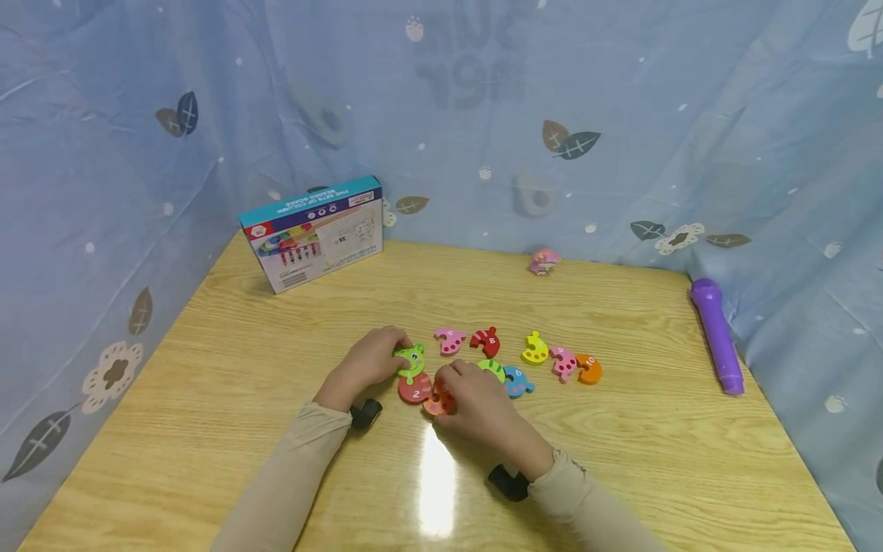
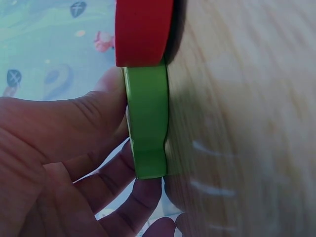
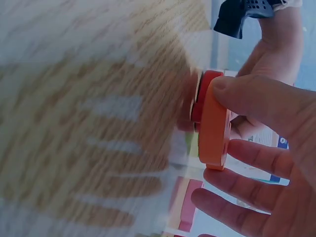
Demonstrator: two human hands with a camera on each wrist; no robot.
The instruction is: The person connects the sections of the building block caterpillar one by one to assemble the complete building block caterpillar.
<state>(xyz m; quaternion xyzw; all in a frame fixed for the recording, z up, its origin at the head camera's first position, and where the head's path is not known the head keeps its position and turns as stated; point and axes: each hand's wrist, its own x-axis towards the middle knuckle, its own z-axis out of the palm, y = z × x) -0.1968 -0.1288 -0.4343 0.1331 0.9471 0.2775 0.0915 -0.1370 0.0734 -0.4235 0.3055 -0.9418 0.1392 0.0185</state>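
My left hand (image 1: 369,360) grips the green puzzle piece (image 2: 148,116) with a printed face by its edges, thumb on one side and fingers on the other. Touching that piece is a red piece (image 1: 414,389) marked 2. With thumb and fingers, my right hand (image 1: 486,406) pinches an orange piece (image 3: 215,126), set against the red one; in the head view its top is partly covered by my fingers. Just beyond the right hand lie a striped green piece (image 1: 493,369) and a blue piece (image 1: 516,382) marked 6.
Farther back lie pink (image 1: 450,341), dark red (image 1: 487,342) and yellow (image 1: 534,350) pieces, with spotted pink (image 1: 563,363) and orange (image 1: 589,369) ones to the right. A toy box (image 1: 317,238), a small pink figure (image 1: 544,261) and a purple microphone (image 1: 718,337) stand or lie near the table's edges.
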